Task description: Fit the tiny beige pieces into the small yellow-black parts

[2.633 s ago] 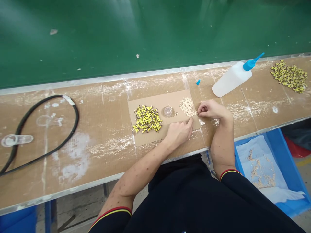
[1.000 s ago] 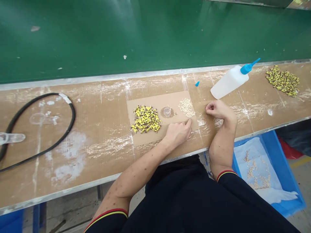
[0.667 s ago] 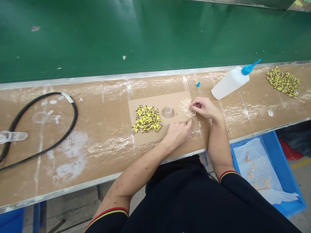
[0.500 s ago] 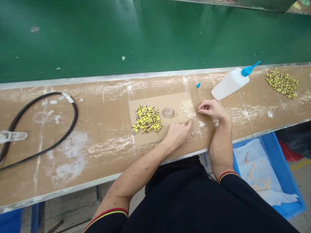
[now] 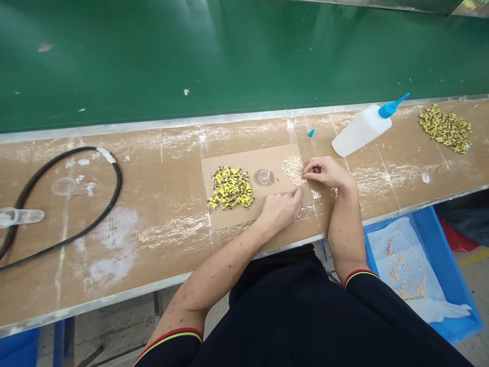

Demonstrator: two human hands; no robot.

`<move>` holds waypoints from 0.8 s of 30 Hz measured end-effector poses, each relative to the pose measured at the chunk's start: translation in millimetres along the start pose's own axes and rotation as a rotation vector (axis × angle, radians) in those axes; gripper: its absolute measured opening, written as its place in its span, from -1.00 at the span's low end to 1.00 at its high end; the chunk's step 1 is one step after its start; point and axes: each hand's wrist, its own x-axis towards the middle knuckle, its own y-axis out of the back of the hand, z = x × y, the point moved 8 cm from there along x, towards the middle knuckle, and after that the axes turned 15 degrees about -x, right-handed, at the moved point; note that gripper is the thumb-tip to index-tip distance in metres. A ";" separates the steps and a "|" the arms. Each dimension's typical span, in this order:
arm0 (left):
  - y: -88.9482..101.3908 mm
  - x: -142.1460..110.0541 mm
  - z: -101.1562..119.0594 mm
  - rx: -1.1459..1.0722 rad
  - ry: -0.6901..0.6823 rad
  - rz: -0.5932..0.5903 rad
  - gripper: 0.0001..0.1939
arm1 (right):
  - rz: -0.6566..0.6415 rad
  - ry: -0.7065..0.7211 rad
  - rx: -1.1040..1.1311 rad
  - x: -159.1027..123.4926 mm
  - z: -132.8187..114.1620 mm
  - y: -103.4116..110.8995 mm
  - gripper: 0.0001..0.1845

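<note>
- Black short-sleeved shirt [image 5: 305,318], cuffs trimmed in red and yellow, at the bottom of the view.
- Left forearm [image 5: 225,262] reaching diagonally up across the bench edge, wrist low and angled inward.
- Left hand [image 5: 280,211] resting on the lower edge of the cardboard sheet, back of the hand up, fingers curled together, index fingertip [image 5: 298,191] pressed down just below the pale pile.
- Right forearm [image 5: 346,227] running nearly straight forward from the elbow, wrist bent inward over the bench.
- Right hand [image 5: 324,172] turned toward the left hand, fingers bunched, thumb and index fingertips [image 5: 305,176] pinched together at the right edge of the pale pile; anything between them too small to tell.
- Pale pile of tiny beads [image 5: 293,171] on the right end of the cardboard sheet [image 5: 263,155], touching the right hand's fingertips.
- Clear small cup [image 5: 263,176] just left of the beads, a few loose beads beside it.
- Yellow-and-black pieces [image 5: 230,187] heaped on the sheet's left end.
- Blue bin [image 5: 428,239] beside the bench on the right, lined with white paper [image 5: 382,239], pale crumbs [image 5: 405,270] scattered inside.
- Workbench [image 5: 164,204] covered in taped, glue-smeared cardboard.
- Black cable [image 5: 119,178] coiled at the left, clear plastic piece [image 5: 19,216] on it.
- White squeeze bottle [image 5: 361,131] lying down, blue nozzle [image 5: 389,108] pointing away; small blue cap [image 5: 311,132] nearby.
- Second yellow-and-black heap [image 5: 445,129] at the far right.
- Green panel [image 5: 229,61] beyond the bench.
</note>
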 end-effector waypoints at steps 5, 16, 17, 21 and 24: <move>0.3 -0.4 1.2 0.005 -0.005 0.001 -0.55 | -0.118 -0.049 0.004 -0.4 7.9 -9.5 -0.71; 0.3 -0.5 2.3 -0.003 -0.023 0.015 -0.55 | -0.077 -0.050 -0.039 1.4 5.1 -6.1 -0.81; 0.2 -0.5 2.4 -0.003 -0.025 0.017 -0.55 | -0.076 -0.046 -0.052 2.2 4.8 -6.3 -0.83; 0.2 -0.4 2.1 -0.004 -0.030 0.031 -0.55 | -0.033 -0.002 -0.053 5.4 0.4 -6.0 -0.83; 0.4 -0.2 2.2 -0.005 -0.030 0.037 -0.55 | 0.134 -0.013 -0.021 3.8 6.7 5.7 -0.79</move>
